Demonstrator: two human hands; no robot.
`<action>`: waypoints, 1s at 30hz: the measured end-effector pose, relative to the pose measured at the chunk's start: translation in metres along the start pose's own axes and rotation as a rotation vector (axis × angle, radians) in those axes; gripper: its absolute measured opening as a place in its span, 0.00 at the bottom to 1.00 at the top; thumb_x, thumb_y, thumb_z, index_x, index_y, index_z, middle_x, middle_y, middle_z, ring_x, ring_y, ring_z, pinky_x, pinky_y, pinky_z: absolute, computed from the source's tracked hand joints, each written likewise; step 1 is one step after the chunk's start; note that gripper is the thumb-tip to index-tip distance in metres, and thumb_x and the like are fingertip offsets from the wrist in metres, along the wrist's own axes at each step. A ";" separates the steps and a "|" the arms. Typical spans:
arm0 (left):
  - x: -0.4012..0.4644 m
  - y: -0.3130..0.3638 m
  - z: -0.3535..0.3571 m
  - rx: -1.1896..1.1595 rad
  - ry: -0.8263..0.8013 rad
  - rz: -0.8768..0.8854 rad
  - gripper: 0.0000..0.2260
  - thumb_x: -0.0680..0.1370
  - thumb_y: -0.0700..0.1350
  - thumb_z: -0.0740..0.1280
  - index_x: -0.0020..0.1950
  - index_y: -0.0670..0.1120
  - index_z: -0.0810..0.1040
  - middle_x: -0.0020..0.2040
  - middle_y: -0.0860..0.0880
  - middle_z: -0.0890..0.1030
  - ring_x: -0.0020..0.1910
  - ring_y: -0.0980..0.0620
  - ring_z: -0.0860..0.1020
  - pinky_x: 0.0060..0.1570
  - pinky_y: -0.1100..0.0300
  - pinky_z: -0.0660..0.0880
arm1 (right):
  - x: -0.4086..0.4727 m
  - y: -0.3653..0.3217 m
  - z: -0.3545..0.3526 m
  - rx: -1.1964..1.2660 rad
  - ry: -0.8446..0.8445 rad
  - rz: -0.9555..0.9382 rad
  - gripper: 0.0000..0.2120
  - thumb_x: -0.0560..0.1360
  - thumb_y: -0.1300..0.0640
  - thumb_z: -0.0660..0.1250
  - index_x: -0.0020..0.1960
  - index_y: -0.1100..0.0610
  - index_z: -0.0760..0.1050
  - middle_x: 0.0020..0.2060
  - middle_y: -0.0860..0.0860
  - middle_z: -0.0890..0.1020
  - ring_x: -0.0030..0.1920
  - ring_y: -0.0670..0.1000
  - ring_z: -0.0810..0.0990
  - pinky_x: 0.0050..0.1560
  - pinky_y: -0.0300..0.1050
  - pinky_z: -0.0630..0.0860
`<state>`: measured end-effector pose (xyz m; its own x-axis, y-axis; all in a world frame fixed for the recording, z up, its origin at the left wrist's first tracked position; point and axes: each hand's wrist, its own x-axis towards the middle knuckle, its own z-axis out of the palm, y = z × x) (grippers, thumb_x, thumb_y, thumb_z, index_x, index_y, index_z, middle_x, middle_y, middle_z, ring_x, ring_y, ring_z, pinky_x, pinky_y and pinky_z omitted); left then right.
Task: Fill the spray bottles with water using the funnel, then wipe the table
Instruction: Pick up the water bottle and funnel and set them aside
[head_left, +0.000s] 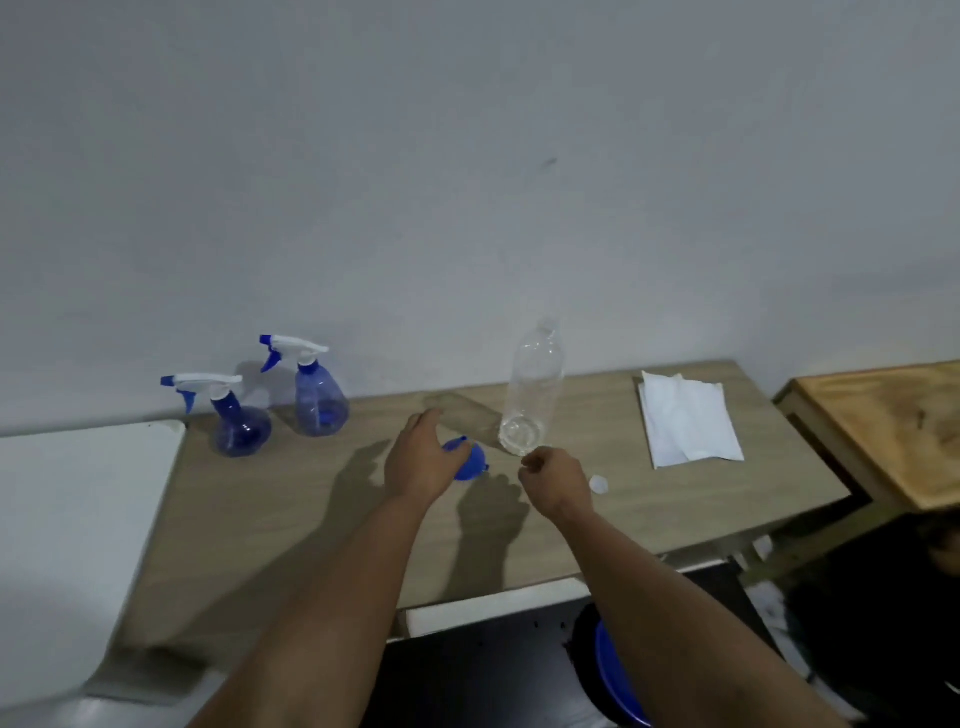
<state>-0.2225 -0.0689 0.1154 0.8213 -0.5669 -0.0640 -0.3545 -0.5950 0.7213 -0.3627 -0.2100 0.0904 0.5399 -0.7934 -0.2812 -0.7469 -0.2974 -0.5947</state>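
Two blue spray bottles with white trigger heads stand at the table's back left, one nearer (240, 423) and one farther (318, 397). A clear plastic bottle (532, 395) stands upright near the middle with no cap on. A blue funnel (470, 460) lies on the table, partly covered by my left hand (423, 457), whose fingers curve over it. My right hand (553, 480) hovers just in front of the clear bottle with fingers curled, holding nothing I can see. A small white cap (598, 484) lies beside my right wrist.
A folded white cloth (685, 421) lies at the back right of the wooden table (311, 519). A white surface (67, 519) adjoins the left side, a second wooden table (893, 426) the right. A blue bucket (618, 680) sits on the floor below.
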 end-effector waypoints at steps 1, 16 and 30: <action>0.003 0.015 0.011 -0.020 -0.012 0.008 0.32 0.71 0.56 0.73 0.74 0.50 0.70 0.71 0.51 0.72 0.66 0.49 0.75 0.60 0.56 0.73 | 0.007 0.013 -0.012 -0.025 0.009 0.028 0.15 0.77 0.54 0.69 0.62 0.52 0.84 0.58 0.53 0.86 0.60 0.56 0.84 0.58 0.42 0.76; 0.072 0.073 0.120 -0.261 0.032 -0.002 0.44 0.59 0.68 0.77 0.71 0.61 0.66 0.65 0.59 0.78 0.63 0.55 0.77 0.61 0.51 0.76 | 0.097 0.132 -0.033 -0.499 -0.159 -0.061 0.16 0.82 0.58 0.59 0.68 0.54 0.75 0.63 0.57 0.73 0.62 0.61 0.76 0.60 0.56 0.79; 0.065 0.084 0.127 -0.241 0.007 -0.075 0.33 0.61 0.63 0.77 0.63 0.60 0.71 0.51 0.60 0.83 0.50 0.55 0.82 0.51 0.55 0.79 | 0.128 -0.031 -0.166 0.644 0.140 -0.290 0.05 0.76 0.50 0.74 0.46 0.51 0.86 0.37 0.47 0.86 0.39 0.50 0.87 0.44 0.47 0.81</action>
<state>-0.2556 -0.2283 0.0846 0.8448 -0.5218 -0.1188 -0.1769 -0.4817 0.8583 -0.3349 -0.3910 0.1978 0.5947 -0.8035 0.0285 -0.1806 -0.1680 -0.9691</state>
